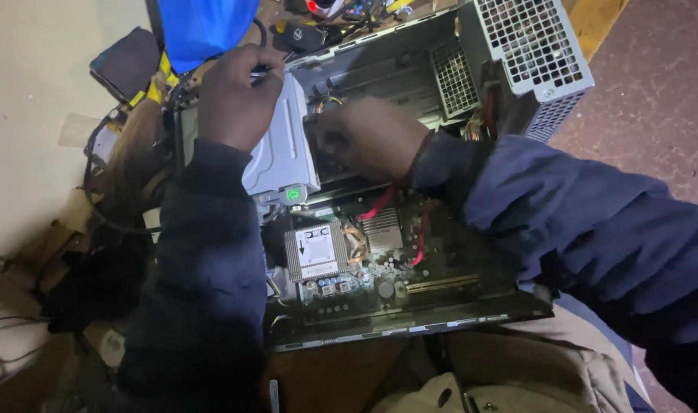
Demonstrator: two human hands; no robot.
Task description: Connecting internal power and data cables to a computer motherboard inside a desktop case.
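- Open desktop computer case [410, 325] lying flat, lid off, board facing up at the camera.
- Left hand [238, 95] is curled over the far top edge of the silver drive cage [284, 149], fingers wrapped around that edge. So it's closed on the cage, looks like it's steadying it.
- Right hand [372, 138] sits just to the right of the cage, fingers dipped down into the gap between the cage and the case wall. It's blurry, so I can't tell if it's pinching anything or just poking around.
- The cage's long axis runs away from the person, roughly along the left forearm. It lies right under the left hand and touching-close to the left of the right hand, so both are on it, left one has the actual grip.
- Nearer the person than the right hand: red cable [391, 200] coming out from under it, then the small finned heatsink [382, 229] and the bigger heatsink block [316, 252].
- Beyond the right hand, the perforated power supply box [529, 46].
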